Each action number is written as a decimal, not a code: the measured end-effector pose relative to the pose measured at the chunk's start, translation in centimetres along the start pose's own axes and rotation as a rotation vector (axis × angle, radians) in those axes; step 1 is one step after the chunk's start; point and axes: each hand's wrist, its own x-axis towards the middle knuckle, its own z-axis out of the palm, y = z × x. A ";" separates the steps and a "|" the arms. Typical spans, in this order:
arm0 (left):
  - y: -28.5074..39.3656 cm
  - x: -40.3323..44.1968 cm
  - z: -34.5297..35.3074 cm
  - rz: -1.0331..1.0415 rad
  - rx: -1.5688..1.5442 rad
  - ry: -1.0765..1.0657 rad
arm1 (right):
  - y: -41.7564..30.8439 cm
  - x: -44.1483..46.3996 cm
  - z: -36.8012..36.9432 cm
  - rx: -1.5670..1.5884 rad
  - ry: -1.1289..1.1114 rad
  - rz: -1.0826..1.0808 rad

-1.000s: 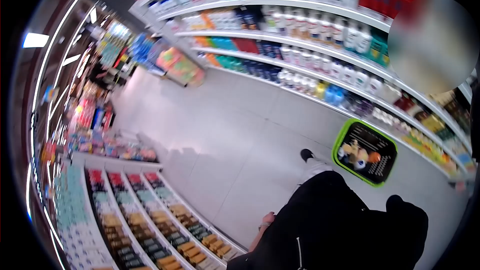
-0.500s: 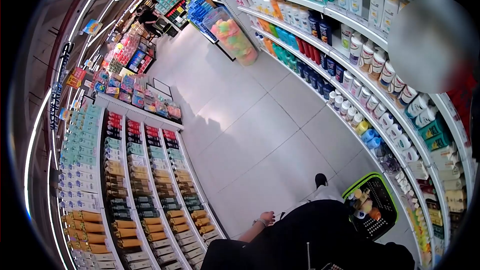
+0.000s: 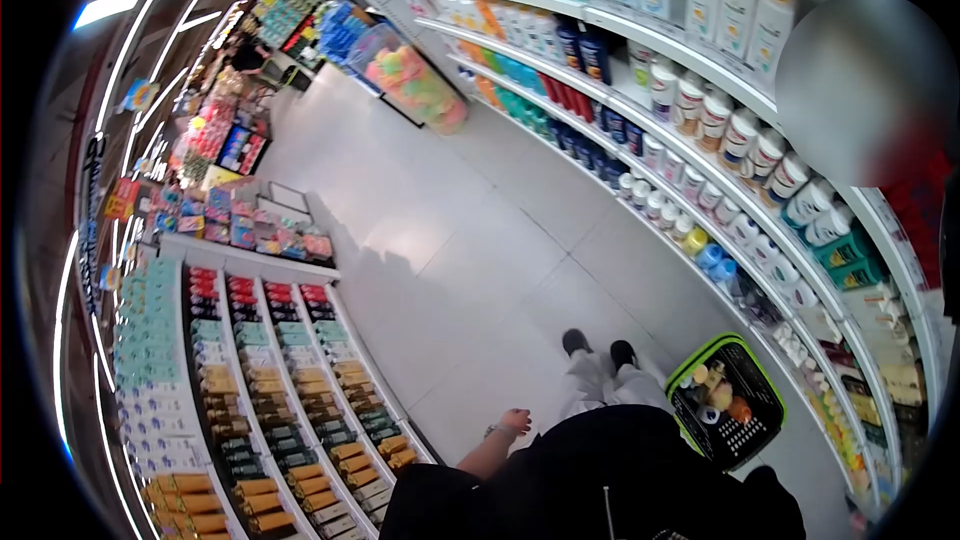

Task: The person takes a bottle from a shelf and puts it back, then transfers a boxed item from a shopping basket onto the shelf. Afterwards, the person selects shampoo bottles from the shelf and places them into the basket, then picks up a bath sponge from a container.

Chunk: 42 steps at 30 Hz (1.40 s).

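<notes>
My left hand [image 3: 515,422] hangs beside my body with its fingers loosely bent and slightly apart, and nothing shows in it. A band circles that wrist. On my right side is a black shopping basket with a lime-green rim [image 3: 779,392], tilted in view. Inside the basket lie several small items, among them an orange round one [image 3: 740,409] and pale ones. My right hand does not show; the black sleeve [image 3: 770,505] ends near the basket, so what it grips is hidden.
Curved shelves [image 3: 640,90] of bottles line the right side. On the left stands a rack of tubes [image 3: 265,420], with a display of small packs [image 3: 240,225] beyond. A transparent bin of colourful puffs [image 3: 420,80] stands ahead. A person [image 3: 245,58] is far down the tiled aisle.
My view has moved forward along the aisle, and the shelves and bin have shifted left. Both my shoes now show, where one did before. My left hand has swung slightly left and up.
</notes>
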 end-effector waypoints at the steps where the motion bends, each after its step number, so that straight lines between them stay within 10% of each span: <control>1: 1.3 -0.3 0.1 0.027 0.031 0.011 | 0.6 2.2 0.0 0.046 -0.016 0.012; 3: 3.4 0.0 0.1 0.041 0.023 -0.024 | 1.3 7.3 0.0 0.189 -0.120 -0.007; 4: 4.3 0.2 0.2 0.057 0.048 -0.023 | -4.6 7.9 -0.9 0.361 -0.768 0.020; 10: 9.2 1.7 -1.4 0.128 0.125 -0.075 | -25.4 -8.3 9.2 0.424 -0.493 -0.333; 18: 14.7 9.3 -7.0 0.103 -0.176 -0.134 | -31.1 -15.7 18.4 0.114 -0.247 -0.474; 26: 14.4 12.5 -9.5 0.086 -0.460 -0.089 | -27.7 -8.6 20.4 -1.120 -0.034 -0.993; 31: 10.5 14.0 -9.2 -0.016 -0.555 -0.134 | -30.9 -20.5 21.7 -0.888 0.251 -0.466; 37: 8.4 13.1 -9.3 -0.102 -0.587 -0.252 | -34.3 -20.3 26.0 -0.857 0.659 -0.671; 42: 11.4 12.0 -10.2 -0.084 -0.571 -0.446 | -37.6 -20.3 32.0 -1.000 0.410 -0.786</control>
